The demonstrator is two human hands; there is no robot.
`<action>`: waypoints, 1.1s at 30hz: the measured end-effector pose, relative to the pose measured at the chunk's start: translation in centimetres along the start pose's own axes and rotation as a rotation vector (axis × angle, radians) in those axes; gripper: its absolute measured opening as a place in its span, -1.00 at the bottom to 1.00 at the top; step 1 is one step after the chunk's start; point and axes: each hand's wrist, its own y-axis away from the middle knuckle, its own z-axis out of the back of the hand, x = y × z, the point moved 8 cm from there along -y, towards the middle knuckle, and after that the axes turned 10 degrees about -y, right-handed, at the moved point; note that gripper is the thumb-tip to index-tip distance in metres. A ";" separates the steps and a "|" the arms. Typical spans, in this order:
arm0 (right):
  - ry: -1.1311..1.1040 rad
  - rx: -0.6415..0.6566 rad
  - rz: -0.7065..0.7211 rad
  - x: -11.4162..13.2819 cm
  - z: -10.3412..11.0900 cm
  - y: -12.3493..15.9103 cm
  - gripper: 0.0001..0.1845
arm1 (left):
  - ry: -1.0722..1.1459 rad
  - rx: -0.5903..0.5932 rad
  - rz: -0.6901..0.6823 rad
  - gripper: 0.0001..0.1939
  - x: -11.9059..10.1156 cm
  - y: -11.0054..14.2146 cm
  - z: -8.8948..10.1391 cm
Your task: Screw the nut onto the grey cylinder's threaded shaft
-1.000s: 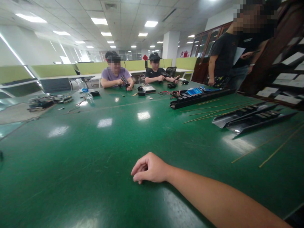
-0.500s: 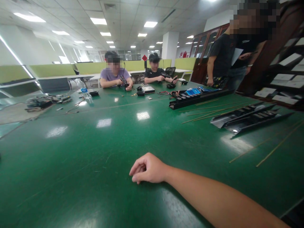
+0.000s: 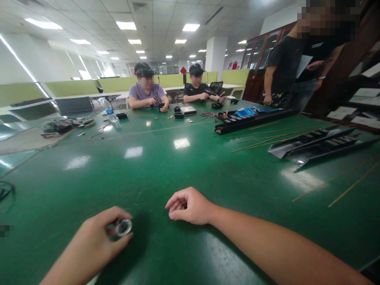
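Between the thumb and fingers of my left hand is a small round object with a pale, shiny rim and a darker middle; its exact kind is unclear. That hand is closed on it, slightly above the green table. My right hand lies on the tabletop to the right, fingers loosely curled and the thumb apart from them. Nothing shows in its grasp, though the palm is partly hidden.
Black metal channels and thin brass-coloured rods lie at the right. Farther back are another channel, a plastic bottle and black trays. Two people sit opposite; others stand at right.
My left hand has come into view from the lower left, holding the round object. The right hand stays nearly still on the table; the view has shifted slightly.
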 end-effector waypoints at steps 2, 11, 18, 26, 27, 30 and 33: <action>0.019 -0.096 0.072 0.2 0.7 -0.1 -0.72 | 0.069 0.138 -0.036 -0.84 -3.4 -2.7 -2.5; 0.144 -0.234 0.177 0.3 2.0 -0.1 -0.45 | 0.242 0.142 -0.201 -0.71 -7.2 -5.1 -6.4; 0.266 -0.222 0.125 1.1 1.6 0.2 -0.52 | 0.178 -0.059 -0.256 -0.62 -4.9 -5.1 -6.5; 0.302 -0.211 0.107 0.7 1.6 0.3 -0.57 | 0.160 -0.186 -0.174 -0.74 -3.8 -5.1 -5.8; 0.306 -0.206 0.115 0.8 1.5 0.4 -0.58 | 0.165 -0.197 -0.194 -0.76 -4.0 -5.0 -5.6; 0.308 -0.191 0.145 1.0 1.3 0.5 -0.62 | 0.182 -0.225 -0.260 -0.76 -4.8 -4.7 -5.3; 0.281 -0.189 0.168 1.3 1.1 0.5 -0.64 | 0.191 -0.236 -0.307 -0.76 -5.5 -4.5 -5.1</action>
